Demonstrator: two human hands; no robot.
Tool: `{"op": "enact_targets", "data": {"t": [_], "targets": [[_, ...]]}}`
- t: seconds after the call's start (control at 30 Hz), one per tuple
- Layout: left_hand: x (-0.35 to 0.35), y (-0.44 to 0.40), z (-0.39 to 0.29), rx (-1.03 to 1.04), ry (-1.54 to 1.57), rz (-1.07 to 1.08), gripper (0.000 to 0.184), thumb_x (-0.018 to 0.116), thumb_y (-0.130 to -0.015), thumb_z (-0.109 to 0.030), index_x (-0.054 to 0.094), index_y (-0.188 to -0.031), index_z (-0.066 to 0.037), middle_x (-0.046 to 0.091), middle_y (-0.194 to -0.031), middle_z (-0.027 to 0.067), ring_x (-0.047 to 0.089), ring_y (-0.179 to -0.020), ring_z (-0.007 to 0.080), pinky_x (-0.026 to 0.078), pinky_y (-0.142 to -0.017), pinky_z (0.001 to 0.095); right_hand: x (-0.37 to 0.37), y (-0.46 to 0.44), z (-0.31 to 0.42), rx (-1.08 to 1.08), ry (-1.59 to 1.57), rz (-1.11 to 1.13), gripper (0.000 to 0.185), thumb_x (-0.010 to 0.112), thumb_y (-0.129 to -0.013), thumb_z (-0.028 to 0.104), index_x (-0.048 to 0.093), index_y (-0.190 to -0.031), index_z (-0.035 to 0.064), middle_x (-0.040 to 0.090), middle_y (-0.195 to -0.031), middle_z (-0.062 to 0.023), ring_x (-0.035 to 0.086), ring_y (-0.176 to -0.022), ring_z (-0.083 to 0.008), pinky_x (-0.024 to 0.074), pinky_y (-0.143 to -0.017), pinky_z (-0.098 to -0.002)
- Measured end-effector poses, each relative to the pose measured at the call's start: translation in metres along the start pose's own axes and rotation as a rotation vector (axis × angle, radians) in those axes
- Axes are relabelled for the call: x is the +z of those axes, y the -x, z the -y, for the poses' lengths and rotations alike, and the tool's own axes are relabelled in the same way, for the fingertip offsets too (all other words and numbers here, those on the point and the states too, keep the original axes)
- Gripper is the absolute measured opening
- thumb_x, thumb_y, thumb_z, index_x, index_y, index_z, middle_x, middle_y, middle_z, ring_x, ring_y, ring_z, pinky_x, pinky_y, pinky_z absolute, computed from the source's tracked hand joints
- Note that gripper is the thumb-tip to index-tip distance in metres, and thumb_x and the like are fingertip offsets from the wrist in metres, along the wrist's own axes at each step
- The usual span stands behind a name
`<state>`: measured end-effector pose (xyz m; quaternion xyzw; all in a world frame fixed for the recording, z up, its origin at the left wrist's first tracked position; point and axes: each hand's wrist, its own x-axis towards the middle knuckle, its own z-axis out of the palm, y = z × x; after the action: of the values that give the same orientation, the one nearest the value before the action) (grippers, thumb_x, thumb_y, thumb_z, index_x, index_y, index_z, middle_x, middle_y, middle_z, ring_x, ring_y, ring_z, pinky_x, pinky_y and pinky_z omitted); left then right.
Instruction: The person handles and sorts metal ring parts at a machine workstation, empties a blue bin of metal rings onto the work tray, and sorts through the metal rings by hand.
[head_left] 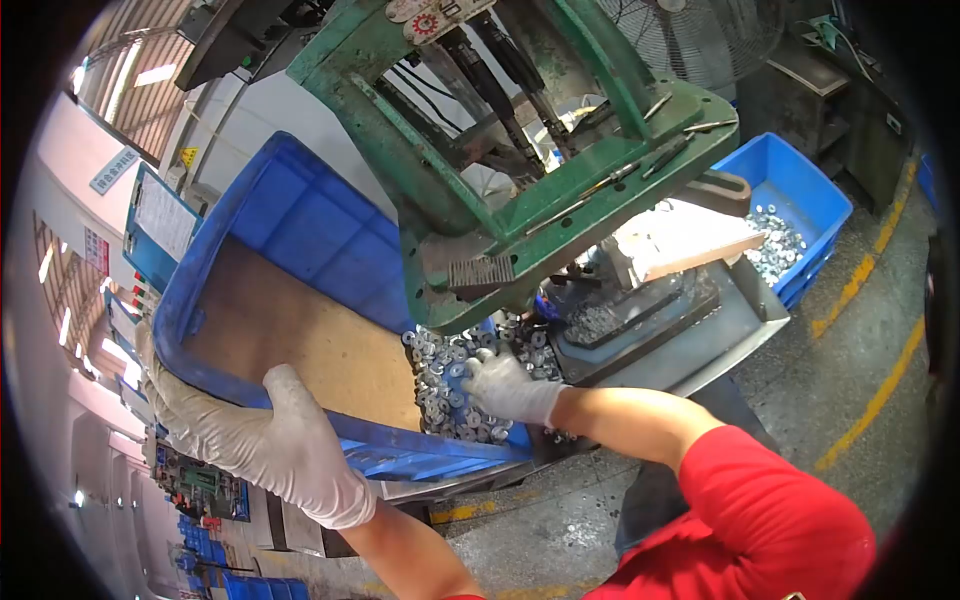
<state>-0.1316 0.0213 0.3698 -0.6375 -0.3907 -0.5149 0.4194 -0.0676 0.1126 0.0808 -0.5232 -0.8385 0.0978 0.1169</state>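
Note:
My left hand, in a white glove, grips the near left rim of a large blue bin. Its thumb points up on the inner side, while the fingers stretch along the outside. The bin looks tilted, with a brown board lying in it. Small round metal parts with holes are heaped at the bin's right end. Among them is my right hand, also white-gloved, its fingers apart and touching the parts. Its fingertips are partly hidden in the heap.
A green press frame overhangs the bin's right side, with loose tools along its edge. A metal tray sits beneath it. Behind stands a smaller blue bin of similar parts. A fan is at the top. Yellow lines mark the floor.

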Motion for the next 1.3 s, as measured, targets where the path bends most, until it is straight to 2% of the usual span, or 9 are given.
{"op": "enact_targets", "data": {"t": [0.2,0.3,0.4,0.5,0.57,0.6,0.73,1.0,1.3], "targets": [[-0.004,-0.001,0.006,0.038,-0.115,0.004,0.08,0.053,-0.065,0.009,0.044,-0.144,0.003,0.049,-0.141,0.0221,0.044,-0.133,0.0357,0.028,-0.117,0.047,-0.016,0.041,-0.011,0.095,0.095,-0.033,0.031,0.055,-0.097,0.031,0.071,-0.117,0.0152,0.06,-0.13,-0.0097,0.051,-0.129,-0.0318,0.0334,-0.109,-0.0592],[0.0,-0.001,0.002,0.008,-0.028,0.017,0.08,0.053,-0.065,0.009,0.044,-0.145,0.003,0.048,-0.141,0.0224,0.044,-0.134,0.0364,0.028,-0.117,0.0473,-0.017,0.033,0.006,-0.126,-0.197,-0.253,0.03,0.056,-0.096,0.033,0.071,-0.115,0.0145,0.059,-0.131,-0.0096,0.052,-0.128,-0.0316,0.0377,-0.107,-0.0572],[0.0,-0.003,-0.004,0.042,-0.031,0.028,0.08,0.054,-0.066,0.009,0.043,-0.145,0.003,0.048,-0.142,0.0225,0.044,-0.134,0.0365,0.028,-0.117,0.0473,-0.003,-0.017,0.039,-0.402,-0.565,0.071,0.037,0.055,-0.095,0.039,0.07,-0.118,0.0137,0.063,-0.126,-0.0145,0.061,-0.118,-0.032,0.0447,-0.102,-0.0499],[0.001,-0.003,-0.008,0.029,-0.054,0.033,0.079,0.054,-0.066,0.008,0.043,-0.145,0.004,0.047,-0.143,0.0228,0.043,-0.135,0.037,0.028,-0.117,0.0471,0.099,-0.081,0.073,-0.454,-0.705,0.014,0.042,0.047,-0.099,0.043,0.066,-0.126,0.0162,0.063,-0.126,-0.0156,0.062,-0.117,-0.0337,0.0459,-0.103,-0.0448],[0.002,-0.002,-0.005,0.032,-0.074,0.024,0.079,0.054,-0.066,0.008,0.043,-0.144,0.004,0.047,-0.143,0.0228,0.043,-0.135,0.0371,0.027,-0.117,0.0466,0.086,-0.065,0.064,-0.431,-0.704,0.167,0.044,0.044,-0.101,0.044,0.065,-0.128,0.0167,0.064,-0.125,-0.0159,0.064,-0.113,-0.0345,0.0471,-0.102,-0.0429],[0.003,-0.002,-0.003,0.029,-0.081,0.017,0.079,0.054,-0.067,0.008,0.043,-0.144,0.004,0.047,-0.144,0.0228,0.043,-0.135,0.0372,0.027,-0.117,0.0464,0.052,-0.039,0.051,-0.509,-0.363,0.055,0.038,0.048,-0.099,0.037,0.066,-0.124,0.0144,0.066,-0.119,-0.0155,0.065,-0.11,-0.0315,0.047,-0.099,-0.0439],[0.001,-0.004,0.004,0.038,-0.019,0.013,0.078,0.054,-0.067,0.008,0.044,-0.144,0.003,0.049,-0.143,0.0215,0.045,-0.134,0.0357,0.027,-0.117,0.046,0.011,0.024,0.013,-0.434,-0.062,-0.156,0.026,0.057,-0.089,0.024,0.071,-0.108,0.0126,0.067,-0.108,-0.0097,0.064,-0.103,-0.0288,0.0475,-0.09,-0.0425],[-0.01,0.004,0.036,-0.066,0.025,0.001,0.079,0.057,-0.068,0.007,0.043,-0.145,0.003,0.05,-0.142,0.0206,0.045,-0.134,0.0349,0.027,-0.118,0.0441,0.038,0.042,-0.03,-0.395,-0.021,-0.507,0.018,0.06,-0.087,0.025,0.071,-0.093,0.0133,0.067,-0.099,-0.0078,0.062,-0.101,-0.0264,0.0462,-0.088,-0.0403],[-0.02,0.055,0.16,-0.334,-0.072,-0.003,0.075,0.059,-0.076,0.005,0.037,-0.148,0.005,0.044,-0.147,0.0226,0.042,-0.137,0.0346,0.027,-0.12,0.0443,0.025,0.084,-0.035,-0.441,-0.128,-0.438,0.012,0.066,-0.081,0.02,0.067,-0.085,0.0095,0.065,-0.09,-0.0087,0.061,-0.093,-0.0287,0.0477,-0.083,-0.042]]}}
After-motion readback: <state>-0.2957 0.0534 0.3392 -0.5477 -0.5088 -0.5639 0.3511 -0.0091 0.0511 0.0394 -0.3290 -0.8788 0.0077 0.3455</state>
